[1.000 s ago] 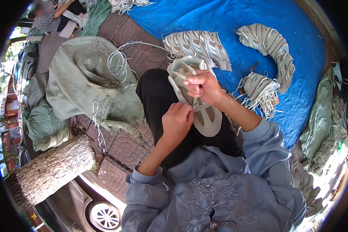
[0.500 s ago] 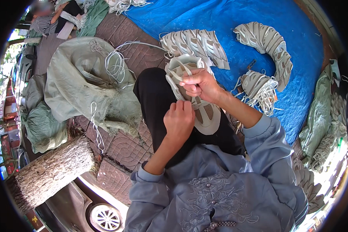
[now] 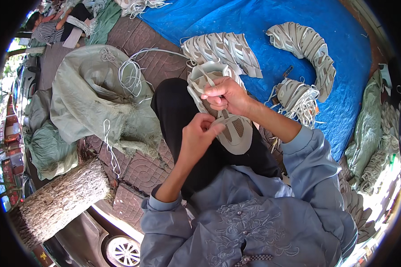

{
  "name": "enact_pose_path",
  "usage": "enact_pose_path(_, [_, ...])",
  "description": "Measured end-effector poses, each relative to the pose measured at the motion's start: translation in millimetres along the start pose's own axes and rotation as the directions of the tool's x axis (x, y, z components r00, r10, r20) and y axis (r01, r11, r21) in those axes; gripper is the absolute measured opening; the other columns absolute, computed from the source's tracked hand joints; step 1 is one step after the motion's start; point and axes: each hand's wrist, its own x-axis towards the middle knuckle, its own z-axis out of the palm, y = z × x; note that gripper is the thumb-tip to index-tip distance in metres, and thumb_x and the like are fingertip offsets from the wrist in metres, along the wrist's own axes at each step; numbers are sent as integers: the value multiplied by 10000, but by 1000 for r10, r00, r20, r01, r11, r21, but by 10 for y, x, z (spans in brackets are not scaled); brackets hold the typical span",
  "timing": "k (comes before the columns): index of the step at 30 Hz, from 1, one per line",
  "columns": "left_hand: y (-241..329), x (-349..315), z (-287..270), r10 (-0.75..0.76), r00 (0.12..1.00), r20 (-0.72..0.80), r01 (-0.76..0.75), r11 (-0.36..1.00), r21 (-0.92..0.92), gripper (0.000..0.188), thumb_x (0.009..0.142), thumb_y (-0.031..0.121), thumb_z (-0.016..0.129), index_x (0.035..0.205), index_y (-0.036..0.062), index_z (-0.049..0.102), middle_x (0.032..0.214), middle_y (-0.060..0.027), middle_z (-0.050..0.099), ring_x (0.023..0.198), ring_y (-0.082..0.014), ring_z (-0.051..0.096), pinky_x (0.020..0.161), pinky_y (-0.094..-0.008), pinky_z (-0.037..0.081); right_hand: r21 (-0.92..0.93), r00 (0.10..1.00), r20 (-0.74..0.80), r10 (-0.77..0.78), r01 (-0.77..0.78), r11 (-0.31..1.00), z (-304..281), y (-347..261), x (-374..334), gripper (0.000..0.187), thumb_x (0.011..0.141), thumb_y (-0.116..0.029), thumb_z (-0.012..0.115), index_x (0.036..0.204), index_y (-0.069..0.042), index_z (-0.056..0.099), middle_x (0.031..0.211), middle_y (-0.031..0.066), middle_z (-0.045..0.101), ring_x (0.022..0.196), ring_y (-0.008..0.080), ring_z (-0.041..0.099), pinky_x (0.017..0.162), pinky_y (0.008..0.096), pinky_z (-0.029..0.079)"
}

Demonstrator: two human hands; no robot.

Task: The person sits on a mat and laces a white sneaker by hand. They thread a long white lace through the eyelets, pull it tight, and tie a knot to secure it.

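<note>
A beige and white shoe upper (image 3: 237, 144) lies across my dark-trousered legs, its toe toward me and its collar pointing away. My right hand (image 3: 231, 96) is closed above the opening, thumb and forefinger pinching a pale shoelace (image 3: 208, 78) that rises in a loop. Lower down, at the left edge of the lacing, my left hand (image 3: 197, 136) has its thumb and forefinger together at a flat lace end (image 3: 224, 120). Both hands cover part of the upper's middle, so some eyelets are hidden.
Nested rows of similar uppers (image 3: 220, 51) and a curved stack (image 3: 303, 42) lie on a blue tarp (image 3: 254, 20). A bundle with dangling laces (image 3: 298, 100) sits nearby. Left are a pale sack (image 3: 82, 95), loose white cord (image 3: 131, 75) and a tree trunk (image 3: 62, 196). Another person (image 3: 51, 31) sits far left.
My left hand has shifted slightly left and down, its thumb now showing at the lace. The right hand has moved a little left, still pinching the lace.
</note>
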Motion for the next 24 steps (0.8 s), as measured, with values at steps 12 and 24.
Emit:
enact_pose_path(12, [189, -57, -197, 716, 686, 129, -541, 383, 749, 152, 650, 92, 626, 770, 44, 545, 621, -51, 460, 540, -191, 480, 475, -300, 397, -43, 998, 34, 48, -47, 998, 9, -41, 44, 176, 762, -132, 592, 779, 43, 581, 472, -7, 366, 371, 69, 261, 363, 231, 187])
enact_pose_path(24, [184, 293, 672, 676, 679, 287, -388, -2, 922, 202, 600, 110, 586, 768, 0, 570, 711, -95, 464, 639, -214, 513, 520, -283, 449, -529, 949, 113, 295, -194, 826, 71, -288, 107, 174, 716, -105, 605, 586, -17, 531, 461, -20, 385, 399, 55, 325, 457, 215, 356])
